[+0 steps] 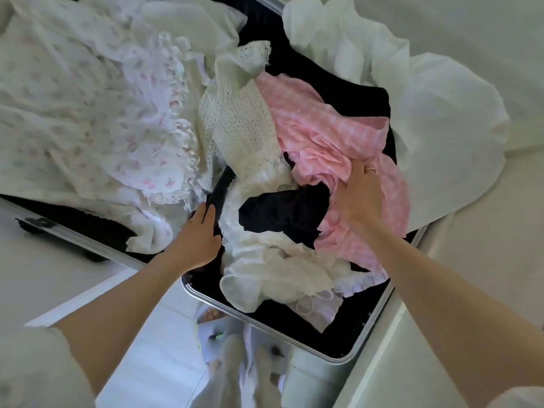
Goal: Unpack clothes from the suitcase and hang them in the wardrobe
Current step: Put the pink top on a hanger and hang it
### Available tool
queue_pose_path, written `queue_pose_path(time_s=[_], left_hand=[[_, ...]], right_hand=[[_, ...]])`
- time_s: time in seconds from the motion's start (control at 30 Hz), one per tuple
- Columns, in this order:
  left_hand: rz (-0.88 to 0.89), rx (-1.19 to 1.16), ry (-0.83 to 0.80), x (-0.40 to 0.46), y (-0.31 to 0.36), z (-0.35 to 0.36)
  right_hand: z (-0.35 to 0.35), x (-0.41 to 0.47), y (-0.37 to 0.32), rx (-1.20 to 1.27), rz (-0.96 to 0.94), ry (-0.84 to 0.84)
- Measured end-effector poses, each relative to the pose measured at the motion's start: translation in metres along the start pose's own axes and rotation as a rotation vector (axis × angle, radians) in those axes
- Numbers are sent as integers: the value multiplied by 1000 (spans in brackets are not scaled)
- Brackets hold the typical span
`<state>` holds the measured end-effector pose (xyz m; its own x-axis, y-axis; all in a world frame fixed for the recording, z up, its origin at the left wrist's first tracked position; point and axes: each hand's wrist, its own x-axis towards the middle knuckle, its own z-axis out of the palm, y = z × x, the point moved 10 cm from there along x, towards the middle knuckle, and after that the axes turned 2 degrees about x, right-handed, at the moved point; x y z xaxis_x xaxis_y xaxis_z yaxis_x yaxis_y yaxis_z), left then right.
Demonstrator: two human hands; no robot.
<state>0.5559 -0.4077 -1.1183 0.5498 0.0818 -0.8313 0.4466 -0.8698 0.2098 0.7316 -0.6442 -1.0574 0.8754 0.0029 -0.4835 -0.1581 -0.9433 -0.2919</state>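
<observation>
An open suitcase (265,319) with a silver rim and black lining lies in front of me, full of loose clothes. A pink checked garment (318,122) fills its right half. A cream knitted top (238,122) runs down the middle, with a white frilled garment (273,260) below it and a dark piece (282,210) on top. My right hand (357,192) reaches into the pink garment; its fingers are buried in the folds. My left hand (197,231) rests flat, fingers straight, beside the white frilled garment.
A white floral ruffled dress (112,119) spreads over the suitcase's left half. A large white cloth (426,119) is bunched at the right. White surfaces flank the case. Below the near rim are the white floor and my feet in socks (244,372).
</observation>
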Motion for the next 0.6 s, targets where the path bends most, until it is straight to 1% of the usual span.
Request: queue_pose_path(time_s=[0.07, 0.2, 0.3, 0.37, 0.47, 0.6], left_hand=[[-10, -62, -16, -13, 4, -12], [10, -149, 8, -60, 27, -51], [27, -191, 34, -103, 45, -88], [34, -224, 45, -131, 53, -108], [16, -253, 51, -177, 67, -136], [-7, -349, 93, -250, 89, -175]], right_hand=[[-12, -10, -3, 49, 3, -37], [-46, -44, -22, 146, 15, -119], [-93, -74, -47, 244, 15, -110], [-126, -95, -68, 339, -20, -96], [-171, -133, -101, 528, -60, -128], [-226, -189, -133, 932, 45, -213]])
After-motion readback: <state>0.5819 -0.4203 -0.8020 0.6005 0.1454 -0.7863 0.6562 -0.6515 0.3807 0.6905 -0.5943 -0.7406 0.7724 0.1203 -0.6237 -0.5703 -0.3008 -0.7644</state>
